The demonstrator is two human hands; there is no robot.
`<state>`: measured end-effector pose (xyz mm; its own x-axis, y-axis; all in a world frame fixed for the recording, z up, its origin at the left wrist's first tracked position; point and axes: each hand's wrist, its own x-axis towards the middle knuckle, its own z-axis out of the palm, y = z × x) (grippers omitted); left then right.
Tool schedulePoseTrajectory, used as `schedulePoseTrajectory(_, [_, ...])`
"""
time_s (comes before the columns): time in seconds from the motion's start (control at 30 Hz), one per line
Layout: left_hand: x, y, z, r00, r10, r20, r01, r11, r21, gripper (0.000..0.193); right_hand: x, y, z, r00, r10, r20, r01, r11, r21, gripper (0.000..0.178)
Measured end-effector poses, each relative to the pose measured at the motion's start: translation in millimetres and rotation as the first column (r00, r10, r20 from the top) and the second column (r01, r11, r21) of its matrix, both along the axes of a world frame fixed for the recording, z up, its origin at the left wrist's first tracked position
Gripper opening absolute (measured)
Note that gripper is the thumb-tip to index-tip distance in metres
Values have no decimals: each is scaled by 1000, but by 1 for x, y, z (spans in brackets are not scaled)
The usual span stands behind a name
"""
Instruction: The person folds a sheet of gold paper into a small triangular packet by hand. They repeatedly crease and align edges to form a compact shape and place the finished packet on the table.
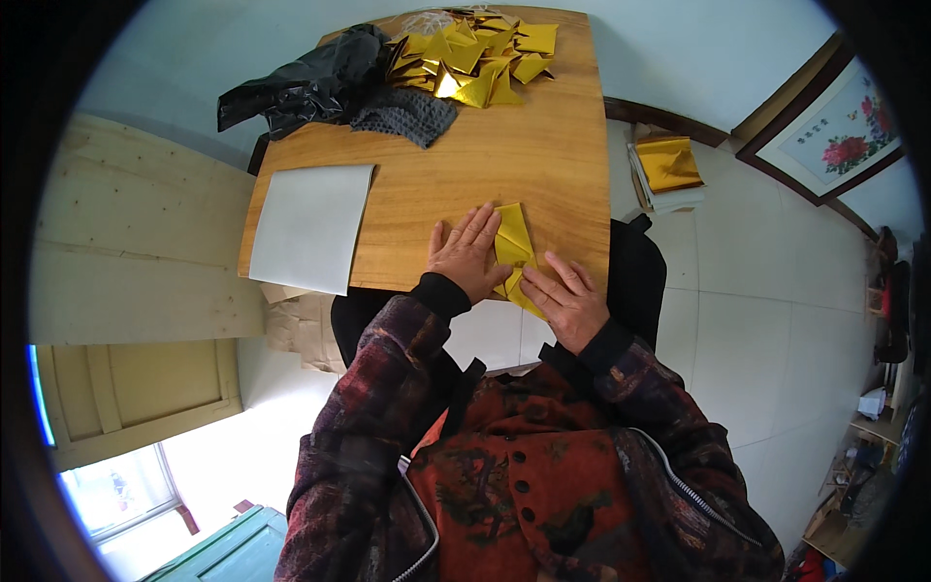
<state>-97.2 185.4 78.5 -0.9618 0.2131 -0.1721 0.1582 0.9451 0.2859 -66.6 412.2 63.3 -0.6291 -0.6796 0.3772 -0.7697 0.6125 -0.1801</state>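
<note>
A partly folded piece of gold foil paper (pixel 512 238) lies near the front edge of the wooden table. My left hand (pixel 467 260) rests on its left side, fingers stretched out and the thumb reaching over the lower part of the paper. My right hand (pixel 570 303) is at the lower right of the same paper, its fingers apart and their tips touching the paper and the tabletop. Both hands are open and lie fairly flat. Part of the paper's lower end is hidden beneath the right hand's fingers.
On the wooden table (pixel 543 160), a grey-white sheet (pixel 312 225) lies at the left. A pile of folded gold pieces (pixel 475 58) is at the back, beside a black plastic bag (pixel 320 82) and dark textured cloth (pixel 405 116). Gold sheets (pixel 669 162) sit on a stack at the right.
</note>
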Motion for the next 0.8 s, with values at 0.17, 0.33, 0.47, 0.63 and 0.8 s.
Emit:
schedulePoseTrajectory(0.17, [-2,-6,11,998,-55,29,55,998,3,91,-1,-2,5,1000,-11,11,12,997,-78,32])
schedulePoseTrajectory(0.33, [1,-6,12,998,-61,-4,62,998,28,93,-12,-6,16,973,31,230,26,970,-241,20])
schedulePoseTrajectory(0.47, [2,-6,10,996,-78,-45,79,996,30,89,-31,-11,25,895,67,442,98,935,-340,9])
schedulePoseTrajectory(0.63, [2,-11,7,989,-116,-90,120,991,49,85,-46,-23,33,797,11,603,227,921,-317,10])
schedulePoseTrajectory(0.8, [1,-16,8,987,-155,-48,156,987,30,82,-49,-35,30,781,-101,616,348,890,-295,15])
